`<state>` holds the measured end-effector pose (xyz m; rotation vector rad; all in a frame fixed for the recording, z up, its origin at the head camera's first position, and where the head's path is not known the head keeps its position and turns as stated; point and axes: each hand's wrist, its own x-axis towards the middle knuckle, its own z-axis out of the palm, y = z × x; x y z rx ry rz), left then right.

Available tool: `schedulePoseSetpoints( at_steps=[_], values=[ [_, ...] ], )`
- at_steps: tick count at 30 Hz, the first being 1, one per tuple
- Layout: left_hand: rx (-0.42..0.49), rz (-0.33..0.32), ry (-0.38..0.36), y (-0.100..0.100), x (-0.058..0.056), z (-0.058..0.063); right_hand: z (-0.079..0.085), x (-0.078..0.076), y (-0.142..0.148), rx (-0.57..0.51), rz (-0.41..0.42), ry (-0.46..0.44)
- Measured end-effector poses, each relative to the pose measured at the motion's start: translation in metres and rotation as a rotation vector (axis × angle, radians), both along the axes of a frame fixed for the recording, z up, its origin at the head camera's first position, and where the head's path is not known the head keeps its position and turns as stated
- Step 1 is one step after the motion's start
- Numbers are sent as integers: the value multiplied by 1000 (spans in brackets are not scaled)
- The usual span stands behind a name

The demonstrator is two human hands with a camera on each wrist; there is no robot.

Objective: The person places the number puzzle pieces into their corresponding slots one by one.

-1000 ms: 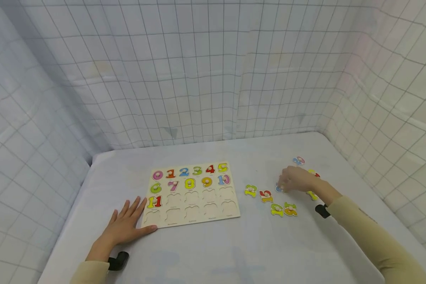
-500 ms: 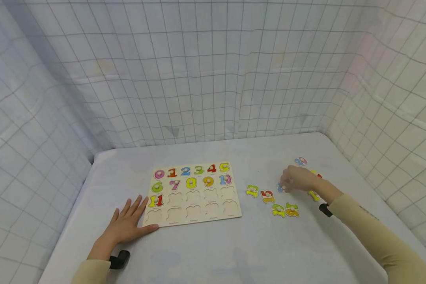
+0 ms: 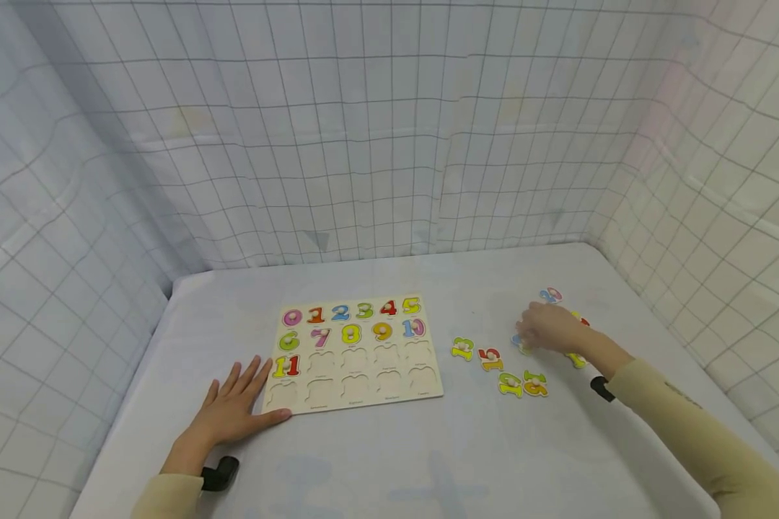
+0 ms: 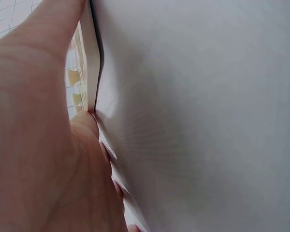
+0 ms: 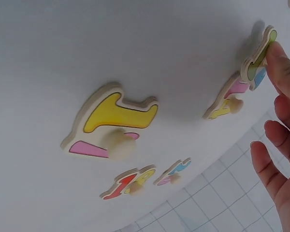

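Note:
A wooden number puzzle board point(image 3: 371, 404) lies left of centre, with 0 to 11 in their slots and bare recesses below. My left hand point(image 3: 229, 412) rests flat with fingers spread at the board's left edge, its thumb against the near left corner. Off to the right, my right hand point(image 3: 548, 328) pinches a number piece point(image 5: 260, 58) with a green 1 and a blue digit. In the right wrist view the thumb point(image 5: 282, 70) lies on this tilted piece; the index finger and most of the blue digit are hidden.
Loose pieces 13 point(image 3: 462, 349), 15 point(image 3: 491, 359), 19 point(image 3: 511, 384) and 16 point(image 3: 535, 383) lie between board and right hand. Beyond the hand is the 20 point(image 3: 550, 295). A yellow-and-pink piece point(image 5: 116, 121) lies close under the right wrist. Gridded white cloth point(image 3: 376, 144) surrounds the table.
The view has shifted slightly. My right hand has moved a little to the right, and the piece at its fingertips has turned so that green shows. My left hand stays put.

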<state>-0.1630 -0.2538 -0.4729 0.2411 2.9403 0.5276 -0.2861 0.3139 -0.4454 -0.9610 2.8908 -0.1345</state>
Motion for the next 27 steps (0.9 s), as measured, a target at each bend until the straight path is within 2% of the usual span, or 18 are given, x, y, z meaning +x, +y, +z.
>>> schedulePoseSetpoints(
  at_steps=[4, 8, 13, 21, 27],
  values=[
    [-3, -2, -5, 0, -2, 0, 5, -1, -10, -24, 25, 91],
    [-13, -5, -23, 1, -2, 1, 10, -1, -41, -98, 52, 140],
    [-18, -6, -23, 0, -2, -1, 11, -1, -90, -165, 101, 209],
    [-14, -1, -36, 0, -1, -3, 9, 3, -180, -212, 109, 240],
    [-21, -1, -28, -2, -3, -5, 7, 14, -246, -236, 133, 244]
  ],
)
